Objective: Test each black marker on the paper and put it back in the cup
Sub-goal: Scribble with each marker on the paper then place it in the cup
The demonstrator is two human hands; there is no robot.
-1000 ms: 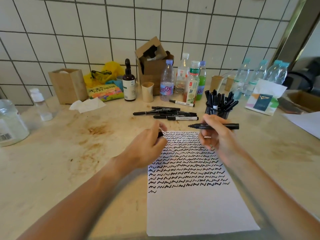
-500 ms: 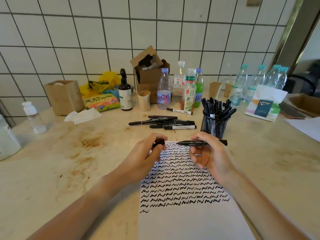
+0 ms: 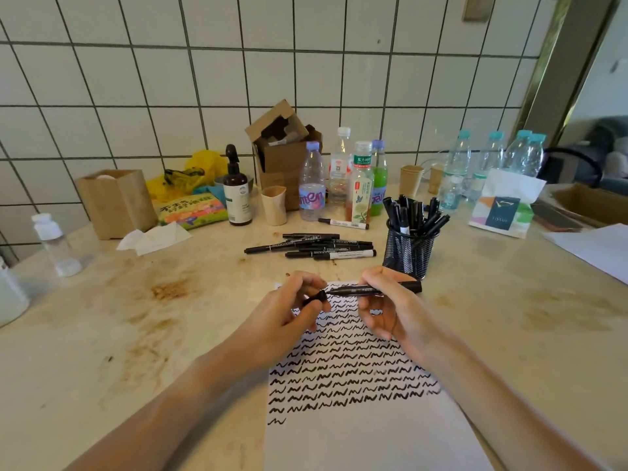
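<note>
Black squiggles in close rows cover the upper part of a white sheet of paper (image 3: pixel 367 436) at the lower centre of the frame, a single short mark starting a fresh row at its left edge and the lower part of the sheet blank. Above the sheet, near mid-frame, a person's right hand (image 3: pixel 385 311) pinches a slim black marker (image 3: pixel 373 289) lying crosswise, its tip pointing left toward a small black cap (image 3: pixel 314 297) pinched in the fingers of the left hand (image 3: pixel 292 311); tip and cap are just meeting, though whether the cap is going on or off cannot be told for certain. Neither grip is spread: each hand is curled round its piece.

Just beyond the right hand stands a black wire-mesh cup (image 3: pixel 409 253) bristling with upright black markers. To its left, at centre frame, a loose heap of black markers (image 3: pixel 312 246) lies flat on the stained beige surface (image 3: pixel 136 334), and one white-barrelled marker (image 3: pixel 343 224) lies apart behind it, in front of a row of plastic bottles (image 3: pixel 339 178).

Judging by the many inked rows and the crowded cup, the work looks well advanced. This marker has yet to go into the cup, and the heap appears to await testing, though that is an inference.
</note>
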